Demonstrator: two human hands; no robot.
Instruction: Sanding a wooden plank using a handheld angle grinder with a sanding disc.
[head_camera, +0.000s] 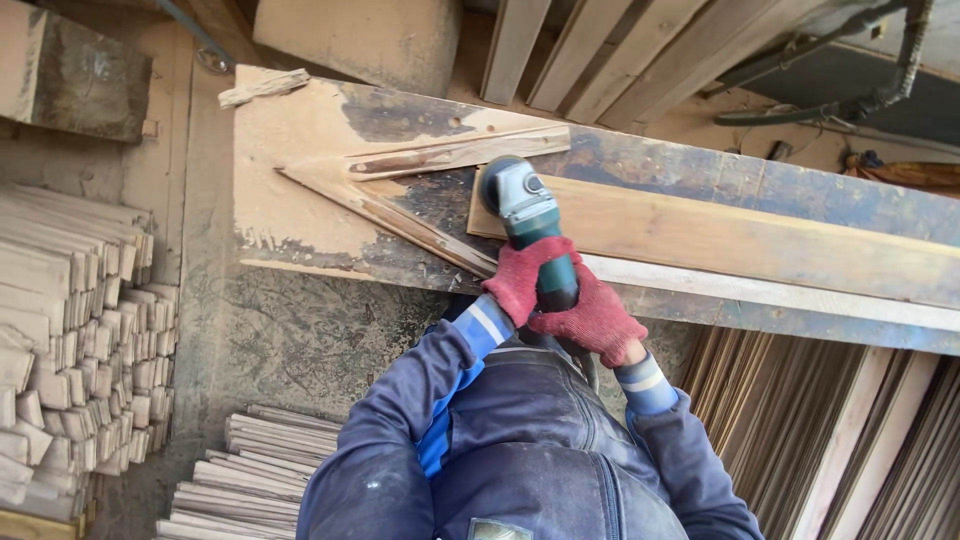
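Both gloved hands wrap the green angle grinder (530, 225): left hand (522, 277) up near the head, right hand (590, 318) clamped on the tail, disc down on the plank's end (700, 235). Unclamped, that plank on the dusty bench (300, 170) may skid, so the tool could kick back

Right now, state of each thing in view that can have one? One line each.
Angle grinder: held in both hands, head down at the end of the plank.
Left hand: red glove, closed round the grinder body.
Right hand: red glove, closed on the grinder's rear.
Plank: lying flat on the workbench.
Workbench: dusted with sawdust, surface worn.
Wood strips: stacked, left of the person.
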